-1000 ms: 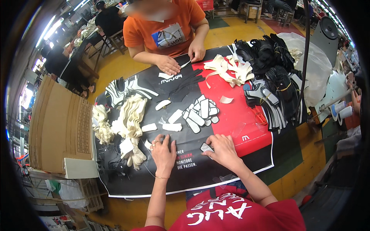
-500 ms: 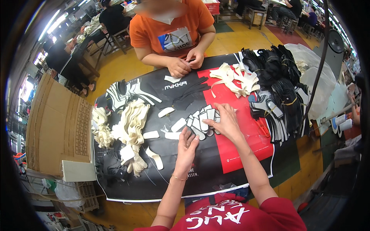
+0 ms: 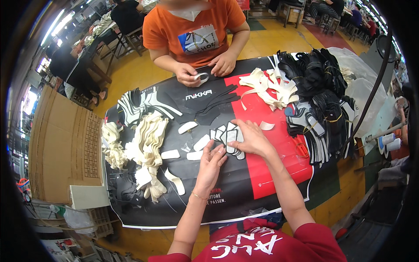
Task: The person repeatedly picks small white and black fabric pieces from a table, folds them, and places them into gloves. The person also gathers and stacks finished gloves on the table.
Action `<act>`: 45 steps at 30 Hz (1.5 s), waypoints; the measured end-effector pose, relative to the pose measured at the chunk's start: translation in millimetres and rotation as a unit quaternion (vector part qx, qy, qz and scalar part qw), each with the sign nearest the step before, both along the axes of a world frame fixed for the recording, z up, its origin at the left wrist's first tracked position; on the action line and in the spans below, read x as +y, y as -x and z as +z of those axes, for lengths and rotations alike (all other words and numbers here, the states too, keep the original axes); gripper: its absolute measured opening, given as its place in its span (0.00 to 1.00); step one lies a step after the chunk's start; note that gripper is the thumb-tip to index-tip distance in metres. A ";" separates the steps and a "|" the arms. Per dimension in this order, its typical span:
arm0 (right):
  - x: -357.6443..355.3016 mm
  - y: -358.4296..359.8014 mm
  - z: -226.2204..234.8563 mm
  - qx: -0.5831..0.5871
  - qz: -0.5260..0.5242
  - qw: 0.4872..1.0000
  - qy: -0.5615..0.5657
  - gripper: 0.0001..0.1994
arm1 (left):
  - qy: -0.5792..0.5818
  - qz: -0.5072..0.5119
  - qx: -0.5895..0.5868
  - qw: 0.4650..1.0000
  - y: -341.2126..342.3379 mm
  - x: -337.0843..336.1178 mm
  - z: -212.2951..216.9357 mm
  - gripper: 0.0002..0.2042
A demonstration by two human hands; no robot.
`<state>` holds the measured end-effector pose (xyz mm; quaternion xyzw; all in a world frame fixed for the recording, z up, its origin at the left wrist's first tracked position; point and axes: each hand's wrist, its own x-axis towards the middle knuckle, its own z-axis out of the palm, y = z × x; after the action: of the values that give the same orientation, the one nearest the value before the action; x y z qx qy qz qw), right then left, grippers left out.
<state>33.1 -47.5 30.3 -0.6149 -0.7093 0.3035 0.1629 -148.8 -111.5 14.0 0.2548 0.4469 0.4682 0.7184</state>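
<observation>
A cluster of white, dark-edged fabric pieces (image 3: 221,134) lies overlapped on the dark part of the table, between my hands. From the right, my right hand (image 3: 253,139) cups it, thumb on the near side and fingers stretched along the far side. My left hand (image 3: 210,166) touches its near left edge, palm turned inward, fingers loosely curved and apart. Left of the cluster are several plain white pieces (image 3: 201,143). One more pale piece (image 3: 267,125) lies beyond my right wrist on the red area.
Cream fabric strips (image 3: 146,135) are heaped at left, with a cardboard box (image 3: 65,144) beside the table. Cream pieces (image 3: 273,89) and tied black bundles (image 3: 312,70) fill the far right. Orange-handled scissors (image 3: 301,147) lie at right. Opposite, a person in orange holds a white strip (image 3: 201,78).
The fabric pieces between my hands have been drawn into a narrower cluster. A pale piece now shows apart on the red. The person opposite has parted their hands and lifted a white strip.
</observation>
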 end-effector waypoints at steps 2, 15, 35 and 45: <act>-6.9 5.8 3.6 0.004 -0.008 1.000 0.008 0.38 | 0.003 0.001 -0.019 1.000 2.3 -1.7 -4.7 0.32; -50.5 -18.3 0.7 0.208 -0.116 0.971 -0.036 0.49 | -0.322 0.023 0.532 0.783 26.8 -0.6 4.4 0.17; -120.8 2.0 27.8 0.078 0.155 0.980 -0.094 0.31 | -0.382 -0.110 0.559 0.728 20.1 26.5 12.7 0.16; -164.7 -25.4 31.3 0.029 0.197 0.972 -0.126 0.19 | -0.477 -0.272 0.551 0.628 -3.5 19.8 15.7 0.23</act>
<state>58.5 -212.2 61.6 -0.4281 -0.8442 0.2556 0.1969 -145.3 -91.7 29.7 0.8827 0.3838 0.1710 0.2107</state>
